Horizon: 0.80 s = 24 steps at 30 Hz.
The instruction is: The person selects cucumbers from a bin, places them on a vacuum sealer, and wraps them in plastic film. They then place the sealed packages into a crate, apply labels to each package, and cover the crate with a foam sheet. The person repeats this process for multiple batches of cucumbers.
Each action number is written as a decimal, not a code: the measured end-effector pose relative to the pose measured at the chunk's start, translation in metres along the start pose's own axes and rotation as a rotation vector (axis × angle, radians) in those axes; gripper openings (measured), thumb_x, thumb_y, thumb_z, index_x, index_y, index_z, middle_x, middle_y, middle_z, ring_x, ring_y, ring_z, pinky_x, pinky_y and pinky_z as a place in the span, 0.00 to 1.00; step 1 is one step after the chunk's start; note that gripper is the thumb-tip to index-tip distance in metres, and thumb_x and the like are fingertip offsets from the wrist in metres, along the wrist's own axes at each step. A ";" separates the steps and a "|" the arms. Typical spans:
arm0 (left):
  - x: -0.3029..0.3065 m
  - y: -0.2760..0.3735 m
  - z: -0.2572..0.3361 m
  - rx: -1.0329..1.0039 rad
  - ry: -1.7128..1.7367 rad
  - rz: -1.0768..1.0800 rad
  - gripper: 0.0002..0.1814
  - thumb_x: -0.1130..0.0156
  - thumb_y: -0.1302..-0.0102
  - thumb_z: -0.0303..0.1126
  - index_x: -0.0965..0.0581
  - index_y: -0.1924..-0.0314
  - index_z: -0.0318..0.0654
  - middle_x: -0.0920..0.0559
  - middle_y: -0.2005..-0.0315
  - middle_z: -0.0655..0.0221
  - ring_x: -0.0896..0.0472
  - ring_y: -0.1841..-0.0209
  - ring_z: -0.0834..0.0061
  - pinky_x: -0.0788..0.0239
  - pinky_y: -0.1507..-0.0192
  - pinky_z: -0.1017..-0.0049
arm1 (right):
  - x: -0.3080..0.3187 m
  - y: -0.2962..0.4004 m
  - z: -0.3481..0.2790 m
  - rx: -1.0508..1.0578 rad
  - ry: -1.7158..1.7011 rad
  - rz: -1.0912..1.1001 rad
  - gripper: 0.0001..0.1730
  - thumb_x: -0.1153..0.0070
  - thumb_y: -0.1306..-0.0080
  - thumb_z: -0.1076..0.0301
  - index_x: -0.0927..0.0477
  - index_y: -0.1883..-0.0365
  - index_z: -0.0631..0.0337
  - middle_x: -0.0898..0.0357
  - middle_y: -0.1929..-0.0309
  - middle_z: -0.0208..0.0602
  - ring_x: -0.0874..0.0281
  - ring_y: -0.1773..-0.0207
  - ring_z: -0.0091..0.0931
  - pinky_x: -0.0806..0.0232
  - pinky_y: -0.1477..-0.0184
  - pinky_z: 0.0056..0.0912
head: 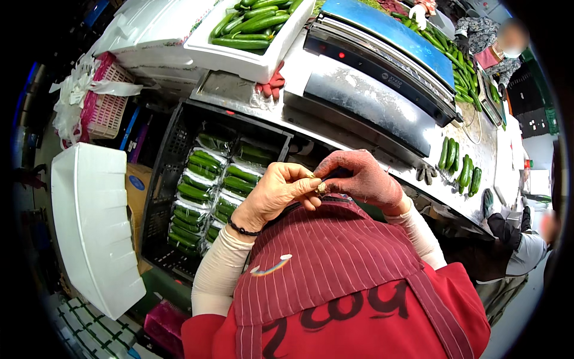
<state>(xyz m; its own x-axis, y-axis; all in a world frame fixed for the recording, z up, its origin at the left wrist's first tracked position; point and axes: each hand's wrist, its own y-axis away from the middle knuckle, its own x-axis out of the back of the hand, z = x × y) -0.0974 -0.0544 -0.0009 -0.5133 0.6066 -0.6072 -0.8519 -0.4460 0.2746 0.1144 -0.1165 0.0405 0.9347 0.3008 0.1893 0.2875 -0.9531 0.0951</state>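
In front of my apron my two hands meet at the fingertips. My bare left hand, with a black cord bracelet at the wrist, pinches a small pale piece that is too small to identify. My right hand, in a red knit work glove, has thumb and forefinger on the same piece. Behind my left hand stands a black plastic crate holding rows of film-wrapped cucumber packs. Beyond both hands, the film-wrapping machine with a blue top sits on the metal worktable.
A white foam box of loose cucumbers stands beside a red glove. Small cucumber groups and a grey glove lie on the right. A foam box and pink-white basket are left. Co-workers stand across and right.
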 end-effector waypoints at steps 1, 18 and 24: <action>0.002 0.001 -0.001 0.010 -0.003 -0.016 0.08 0.40 0.30 0.28 0.20 0.60 0.28 0.16 0.67 0.62 0.13 0.67 0.70 0.18 0.66 0.76 | -0.001 0.001 0.005 0.009 -0.019 -0.013 0.12 0.34 0.41 0.76 0.17 0.58 0.64 0.17 0.63 0.31 0.20 0.60 0.19 0.26 0.55 0.23; 0.013 0.004 0.003 0.070 0.002 -0.111 0.09 0.41 0.30 0.26 0.20 0.58 0.26 0.16 0.66 0.61 0.14 0.65 0.71 0.18 0.63 0.76 | -0.010 -0.003 0.023 0.078 -0.068 -0.025 0.19 0.29 0.44 0.71 0.18 0.54 0.62 0.18 0.57 0.34 0.19 0.55 0.25 0.25 0.52 0.28; 0.022 0.002 -0.016 0.049 0.080 -0.078 0.08 0.40 0.29 0.29 0.21 0.58 0.30 0.16 0.68 0.67 0.16 0.68 0.78 0.21 0.65 0.81 | -0.008 -0.007 0.035 0.365 0.325 0.035 0.19 0.27 0.48 0.70 0.17 0.57 0.53 0.20 0.62 0.34 0.22 0.59 0.34 0.29 0.58 0.35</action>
<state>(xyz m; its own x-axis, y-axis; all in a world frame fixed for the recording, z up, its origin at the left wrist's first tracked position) -0.1083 -0.0527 -0.0256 -0.4367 0.5828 -0.6853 -0.8940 -0.3656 0.2589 0.1122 -0.1133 0.0045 0.8483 0.2082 0.4868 0.3657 -0.8953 -0.2544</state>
